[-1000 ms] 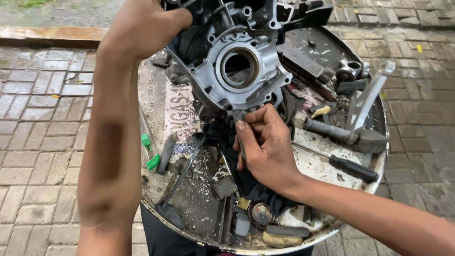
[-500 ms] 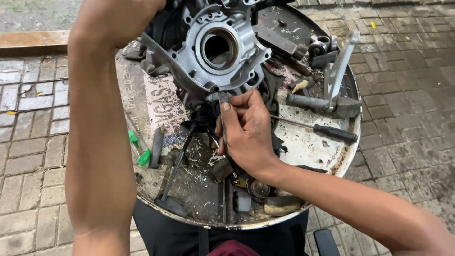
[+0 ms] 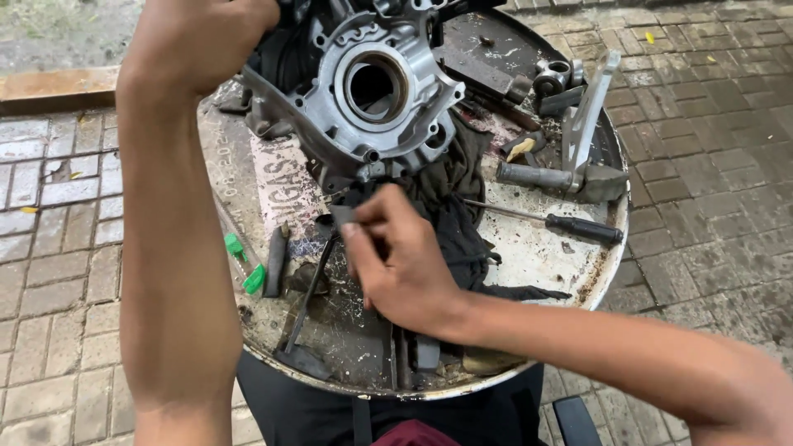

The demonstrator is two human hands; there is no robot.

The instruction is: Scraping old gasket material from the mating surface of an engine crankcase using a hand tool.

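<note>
Engine casing (image 3: 363,99), cast grey metal, upper centre of frame, tilted up on round metal desk (image 3: 537,264). Judged heavy, rigid, likely oily; best gripped by outer rim. Left hand (image 3: 206,37) clasps its upper-left edge. Right hand (image 3: 396,264) pinches a small dark part below it.

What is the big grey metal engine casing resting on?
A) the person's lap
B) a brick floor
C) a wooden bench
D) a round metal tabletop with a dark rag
D: the engine casing sits on the round metal tabletop, on a dark rag, steadied by the left hand.
</note>
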